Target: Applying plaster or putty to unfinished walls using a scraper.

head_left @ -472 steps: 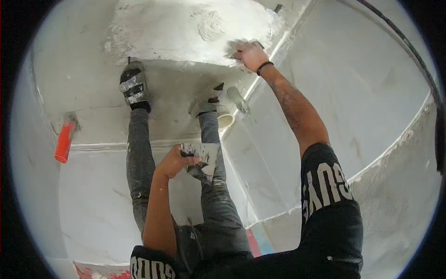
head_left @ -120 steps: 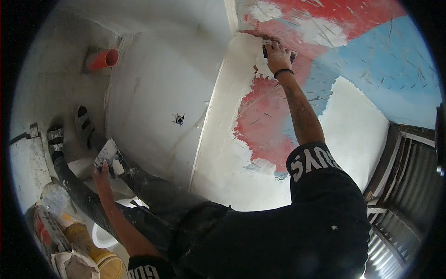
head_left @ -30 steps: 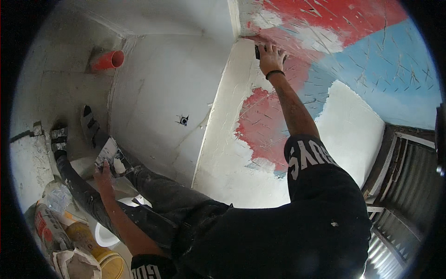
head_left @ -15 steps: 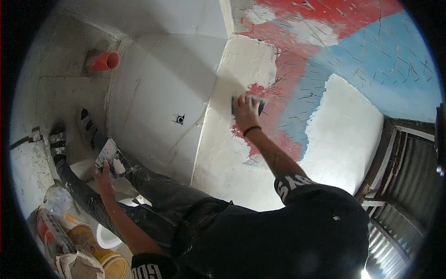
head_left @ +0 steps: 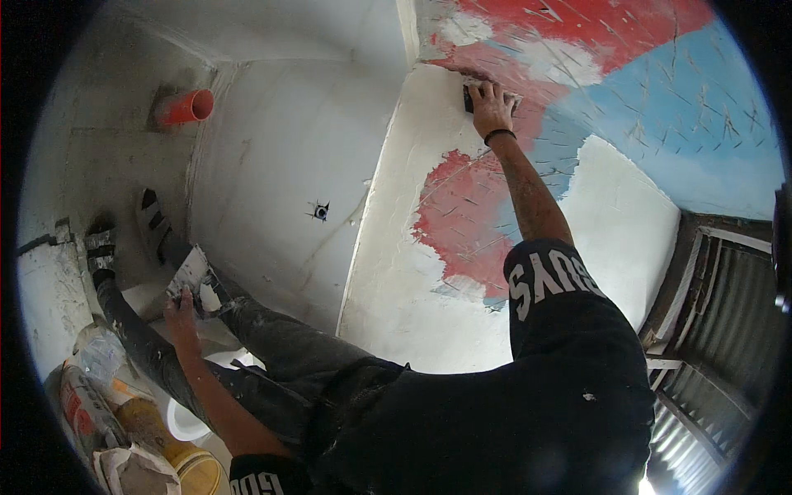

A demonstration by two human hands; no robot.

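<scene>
Nearest: left hand (head_left: 183, 309) by the thighs, fingers closed on a putty-smeared plate (head_left: 192, 271); its wide face slants toward the top of the view, long axis unclear (the hand hides the lower part).

Farther: right hand (head_left: 492, 110) at arm's reach, gripping a dark scraper (head_left: 469, 99), fingers spread over its back. Scraper lies against the wall at the top of the white coat (head_left: 403, 173), just beside the corner edge. Long axis runs left to right, dipping slightly rightward; working edge hidden, so its facing cannot be told.

Step in hand, as judged: spreading the coat over paint; a red patch (head_left: 458, 219) below remains bare. Next move seems to call for steady, even pressure along that edge.

Farthest: orange pipe (head_left: 191, 107), near the floor corner.
</scene>
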